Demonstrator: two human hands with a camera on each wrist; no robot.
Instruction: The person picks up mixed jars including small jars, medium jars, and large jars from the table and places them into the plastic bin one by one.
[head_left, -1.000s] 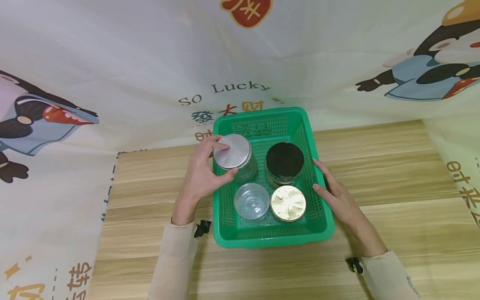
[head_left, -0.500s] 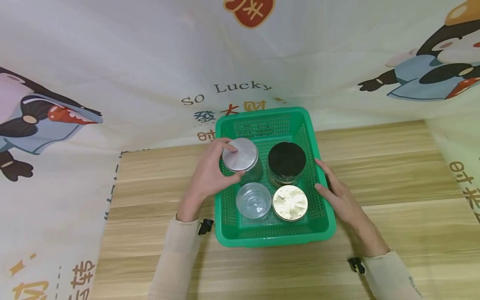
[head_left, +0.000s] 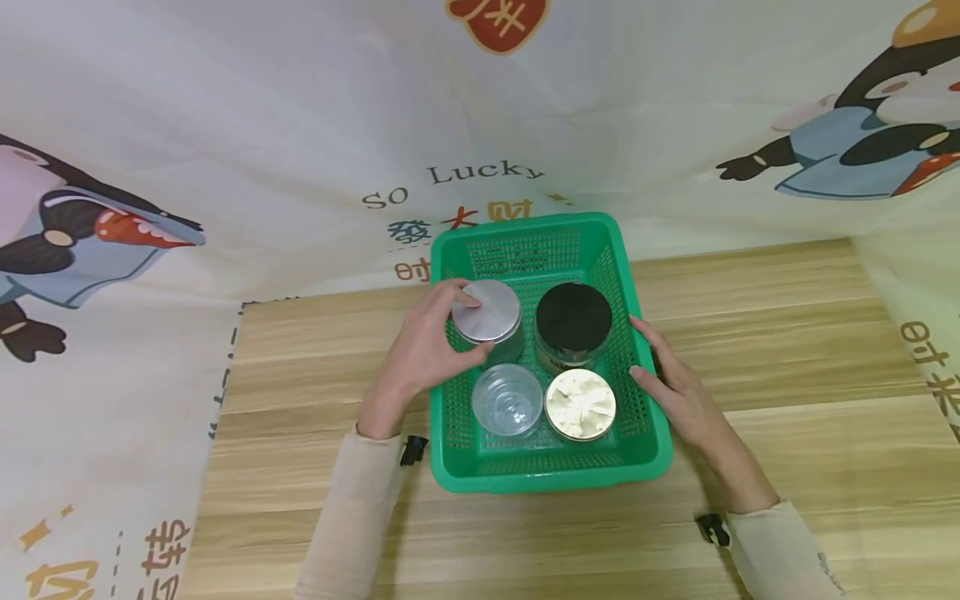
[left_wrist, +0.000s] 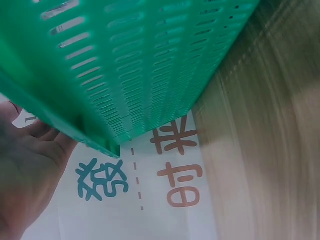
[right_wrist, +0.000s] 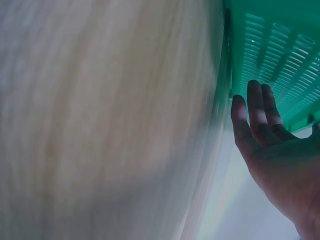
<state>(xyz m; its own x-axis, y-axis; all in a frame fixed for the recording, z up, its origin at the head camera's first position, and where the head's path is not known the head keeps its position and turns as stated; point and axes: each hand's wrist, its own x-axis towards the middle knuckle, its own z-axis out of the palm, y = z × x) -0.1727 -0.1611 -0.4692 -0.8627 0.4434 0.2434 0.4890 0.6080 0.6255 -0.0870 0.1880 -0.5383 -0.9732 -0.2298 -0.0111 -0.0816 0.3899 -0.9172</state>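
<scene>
A clear jar with a silver lid (head_left: 491, 311) stands in the back left of the green plastic basket (head_left: 551, 482). My left hand (head_left: 427, 346) holds this jar at its top, fingers over the far side of the lid and thumb at the near side. On the basket's right side, my right hand (head_left: 686, 400) grips the rim, thumb over it and other fingers along the outer wall. Those fingers (right_wrist: 256, 112) lie against the slotted wall in the right wrist view. From the left wrist, the jar is hidden behind the basket's wall (left_wrist: 135, 65).
Beside the held jar is a black-lidded jar (head_left: 573, 318). Nearer stand a clear round container (head_left: 507, 402) and a gold-lidded jar (head_left: 580, 405). The basket rests on a wood-grain table (head_left: 300, 400), close to a printed white cloth (head_left: 315, 108) behind.
My left hand has moved the silver-lidded jar rightward, from over the basket's left rim to further inside, closer to the black-lidded jar. The right hand keeps its place on the rim.
</scene>
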